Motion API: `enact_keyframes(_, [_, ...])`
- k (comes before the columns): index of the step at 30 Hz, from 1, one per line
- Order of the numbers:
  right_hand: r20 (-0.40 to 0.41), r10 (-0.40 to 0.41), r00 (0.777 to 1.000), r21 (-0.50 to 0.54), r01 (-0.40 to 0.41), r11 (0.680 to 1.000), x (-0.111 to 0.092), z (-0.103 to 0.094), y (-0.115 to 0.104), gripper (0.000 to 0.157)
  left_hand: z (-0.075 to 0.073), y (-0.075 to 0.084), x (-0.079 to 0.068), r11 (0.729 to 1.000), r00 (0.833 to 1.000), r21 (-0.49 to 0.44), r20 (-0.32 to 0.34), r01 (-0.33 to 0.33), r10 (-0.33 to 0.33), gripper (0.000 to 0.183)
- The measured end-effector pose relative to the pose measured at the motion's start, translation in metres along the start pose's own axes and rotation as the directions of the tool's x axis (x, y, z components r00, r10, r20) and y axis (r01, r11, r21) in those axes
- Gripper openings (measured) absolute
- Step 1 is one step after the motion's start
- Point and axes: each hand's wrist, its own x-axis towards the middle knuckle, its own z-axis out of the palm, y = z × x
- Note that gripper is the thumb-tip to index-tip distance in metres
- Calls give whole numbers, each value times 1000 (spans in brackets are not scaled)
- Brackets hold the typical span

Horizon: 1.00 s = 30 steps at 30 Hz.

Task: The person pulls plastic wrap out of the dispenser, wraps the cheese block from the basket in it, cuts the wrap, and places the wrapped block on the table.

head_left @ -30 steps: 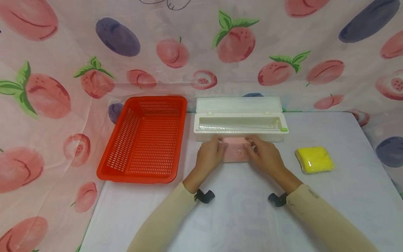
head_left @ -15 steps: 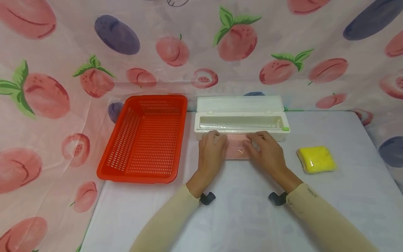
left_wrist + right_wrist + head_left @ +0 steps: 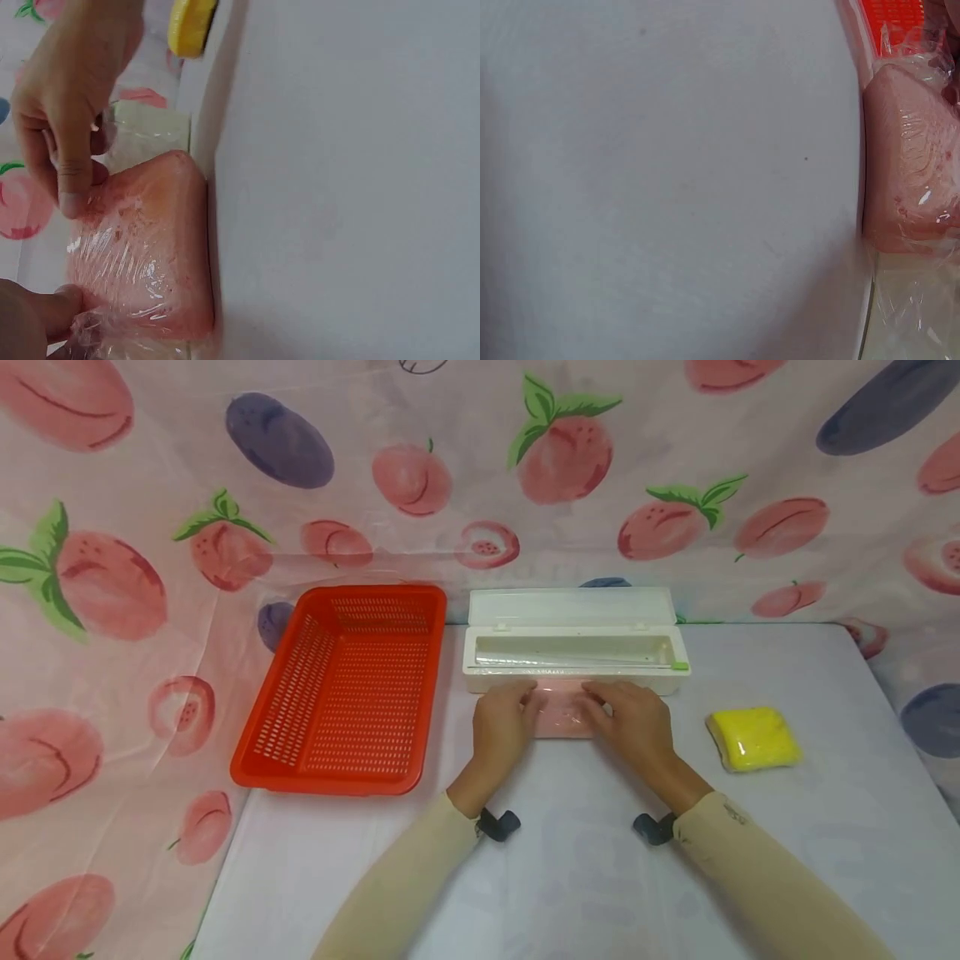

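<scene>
A pink block (image 3: pixel 564 714) with rounded corners lies flat on the table, just in front of a white cling film dispenser (image 3: pixel 577 681). Clear cling film (image 3: pixel 142 270) covers its top, wrinkled and shiny, and spreads past both ends. My left hand (image 3: pixel 501 727) pinches the film at the block's left side, its thumb near the edge. On the opposite side my right hand (image 3: pixel 637 727) pinches film between thumb and fingers close to the far corner. In the right wrist view the block (image 3: pixel 907 165) shows at the right edge; my right hand is out of that picture.
The dispenser's lid (image 3: pixel 573 607) stands raised at the back, with a green slider (image 3: pixel 679 666) at the right end. A red plastic basket (image 3: pixel 251 777) stands left. A yellow film-wrapped bundle (image 3: pixel 753 739) lies right. Behind hangs a fruit-print cloth (image 3: pixel 480 460).
Both hands stay at the block's sides. Half a second ago my fingers reached up beside the dispenser's front; now they are drawn down closer to the block. The film's shine over the block has shifted.
</scene>
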Motion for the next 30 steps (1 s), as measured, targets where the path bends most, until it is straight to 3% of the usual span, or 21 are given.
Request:
enact_keyframes(6, [23,72,997,43,-73,996,1,2,1,31,1,-2,5,992,993,-65,55,104,-101,18])
enact_keyframes(18, [27,96,995,66,-98,993,2,5,3,29,1,-2,7,991,988,-58,95,124,-118,20])
enact_keyframes(24, [49,110,993,153,-116,981,0,4,10,29,-2,1,8,995,990,-3,99,99,-98,20])
enact_keyframes(30, [-3,132,991,234,-128,964,-5,-5,18,30,-6,5,9,998,999,67,42,-1,-2,22])
